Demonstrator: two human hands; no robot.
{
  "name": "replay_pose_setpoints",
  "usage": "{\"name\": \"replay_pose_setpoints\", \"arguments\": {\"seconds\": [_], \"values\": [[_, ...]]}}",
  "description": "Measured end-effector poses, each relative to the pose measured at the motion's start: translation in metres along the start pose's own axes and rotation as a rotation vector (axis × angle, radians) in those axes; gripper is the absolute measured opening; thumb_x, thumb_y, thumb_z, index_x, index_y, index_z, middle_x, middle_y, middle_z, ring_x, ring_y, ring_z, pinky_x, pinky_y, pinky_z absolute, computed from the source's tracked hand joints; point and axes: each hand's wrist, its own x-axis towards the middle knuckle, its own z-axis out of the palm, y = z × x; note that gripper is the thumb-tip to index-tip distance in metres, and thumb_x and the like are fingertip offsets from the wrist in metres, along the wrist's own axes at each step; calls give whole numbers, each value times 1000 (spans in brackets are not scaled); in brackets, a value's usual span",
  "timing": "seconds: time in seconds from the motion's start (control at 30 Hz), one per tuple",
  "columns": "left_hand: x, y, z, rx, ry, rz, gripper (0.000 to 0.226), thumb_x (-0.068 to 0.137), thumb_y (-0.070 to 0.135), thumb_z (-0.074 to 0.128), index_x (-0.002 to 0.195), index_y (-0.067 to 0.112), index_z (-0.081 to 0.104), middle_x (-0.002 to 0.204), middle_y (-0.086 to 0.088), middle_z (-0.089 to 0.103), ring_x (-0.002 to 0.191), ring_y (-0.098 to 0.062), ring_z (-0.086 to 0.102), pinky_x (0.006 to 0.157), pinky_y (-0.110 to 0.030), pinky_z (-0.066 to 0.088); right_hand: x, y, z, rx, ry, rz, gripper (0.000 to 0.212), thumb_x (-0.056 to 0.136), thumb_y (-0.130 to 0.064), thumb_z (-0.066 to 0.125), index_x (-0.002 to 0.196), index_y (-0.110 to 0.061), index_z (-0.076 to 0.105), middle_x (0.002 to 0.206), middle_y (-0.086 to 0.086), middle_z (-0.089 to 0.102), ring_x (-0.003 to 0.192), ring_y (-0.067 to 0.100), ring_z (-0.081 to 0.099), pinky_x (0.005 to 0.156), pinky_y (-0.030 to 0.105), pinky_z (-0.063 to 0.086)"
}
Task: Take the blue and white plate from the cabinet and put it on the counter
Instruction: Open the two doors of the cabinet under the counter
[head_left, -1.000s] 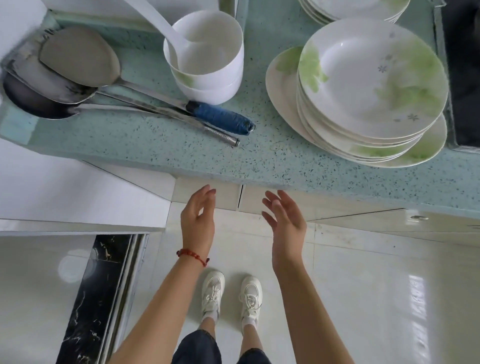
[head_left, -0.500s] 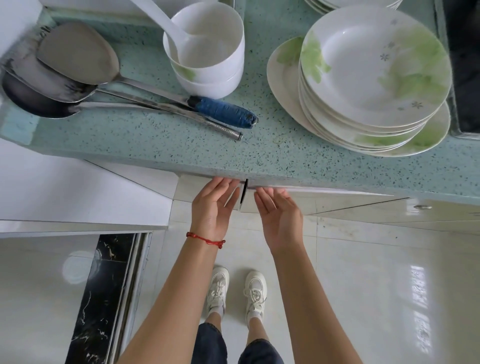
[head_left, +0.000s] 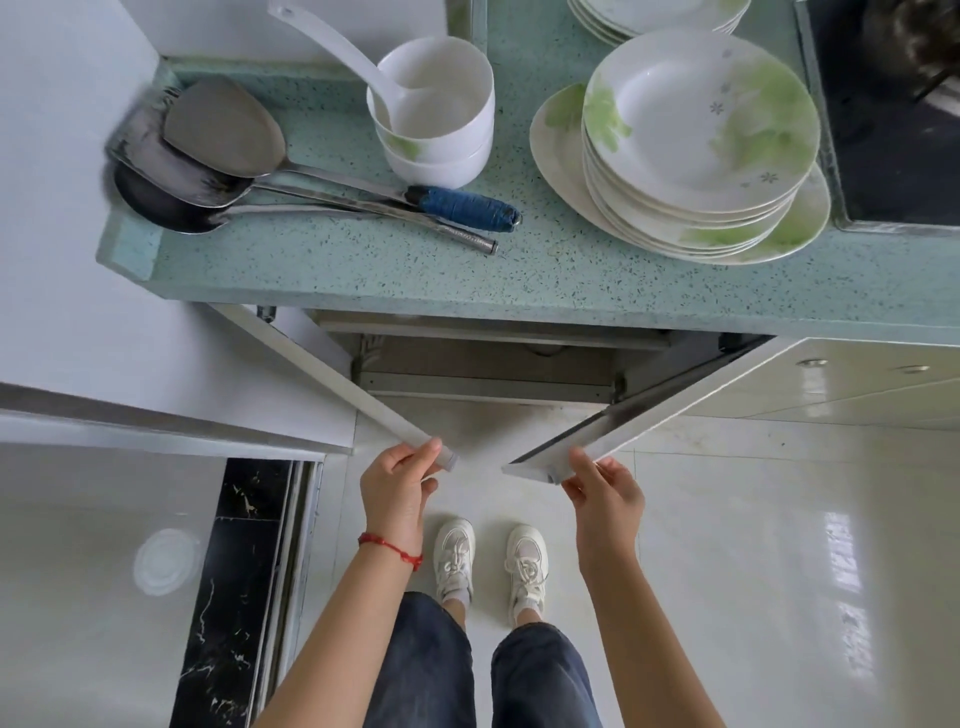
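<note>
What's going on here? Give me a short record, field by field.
left hand: grips the free edge of the left cabinet door
right hand: grips the free edge of the right cabinet door
doors: both swung open
blue and white plate: not visible
counter: holds a stack of green-patterned plates, white bowls with a ladle, metal spatulas

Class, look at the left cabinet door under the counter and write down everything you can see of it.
The left cabinet door is a flat white panel that looks glossy, hinged under the speckled green counter. It stands swung open, its top edge angling out from the hinge toward the person. The left hand grips its free corner, fingers curled over the edge. The cabinet interior beside it looks dark; no plate shows inside.
</note>
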Motion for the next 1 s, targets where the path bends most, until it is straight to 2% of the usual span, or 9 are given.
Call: {"name": "replay_pose_setpoints", "arguments": {"seconds": [0.1,0.2,0.3,0.43,0.57,0.67,0.77,0.87,1.0], "values": [[-5,-6,-18,55,37,30,17,73,7,72,62,17,63,45,8,63,45,-2,52,41,-13,42,-9,7,-19,2,31,-30,27,77,-14,69,60,-12,48,60,2,47,58,12,52,58,18,52],[-10,-11,-38,109,58,69,18,73,6,71,60,13,61,54,-2,61,47,-9,48,43,-15,41,-15,9,-35,-31,18,-63,29,78,-12,68,57,-12,48,59,2,48,58,14,52,58,15,54],[-15,-15,-60,170,78,100,22,73,6,71,58,11,57,60,-10,57,53,-17,46,52,-24,40,-18,11,-51,-22,9,-78,27,78,-9,67,57,-11,50,61,5,48,62,18,51,60,15,56],[-22,-18,-87,253,118,200,27,72,8,70,55,9,50,52,-9,48,49,-19,40,61,-33,43,-22,15,-75,-40,1,-93,22,78,-9,67,61,-9,53,63,6,49,63,17,51,60,14,55],[-30,-18,-107,237,157,228,21,72,5,69,58,7,54,42,3,54,43,-10,44,54,-27,42,-28,20,-108,-74,38,-109,26,78,-10,67,55,-13,55,58,2,50,60,16,48,64,21,49],[-39,-16,-115,230,185,244,21,73,4,69,58,11,58,46,2,59,50,-13,53,60,-29,49,-32,20,-130,-99,56,-131,26,78,-10,67,55,-15,57,53,-3,50,54,13,46,61,21,48],[-49,-15,-126,244,220,271,20,75,5,69,61,17,62,42,9,63,48,-4,58,50,-16,49,-36,19,-147,-85,93,-136,21,78,-8,67,59,-13,59,57,2,50,53,12,47,53,14,50],[-53,-12,-142,286,250,270,11,76,7,69,67,12,65,44,9,63,58,-9,58,57,-21,48,-38,18,-163,-87,153,-137,15,78,-9,67,64,-9,61,61,4,52,57,13,49,50,9,50],[-51,-8,-172,357,273,285,5,76,8,68,81,8,66,49,9,67,50,-3,60,51,-15,50,-39,17,-180,-85,232,-120,7,78,-10,67,81,-6,64,65,2,55,60,13,49,61,20,48]]}}
